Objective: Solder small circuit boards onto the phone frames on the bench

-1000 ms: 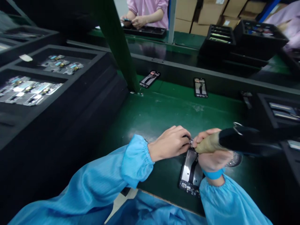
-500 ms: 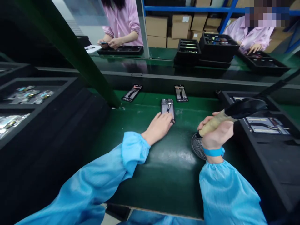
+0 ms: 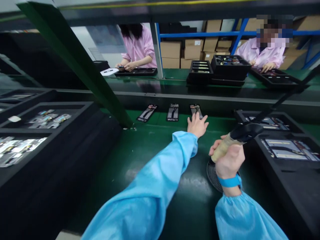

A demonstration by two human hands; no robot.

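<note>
Bench (image 3: 145, 143), green, is supporting three phone parts (image 3: 172, 112) at its far side. Tool (image 3: 232, 140): right hand (image 3: 230, 163) is gripping it. Rightmost phone part (image 3: 195, 109): lying partly beneath left hand (image 3: 197, 126), fingers spread, contact unclear; probably light, stiff, fragile, best held by long edges.

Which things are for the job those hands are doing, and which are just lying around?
Seem part of the job:
- tan-handled tool, gripped by the right hand
- phone part at the fingertips of the left hand
- two similar phone parts in its row, probably

Seem just around:
- cardboard boxes behind
- small white piece at far left
</note>
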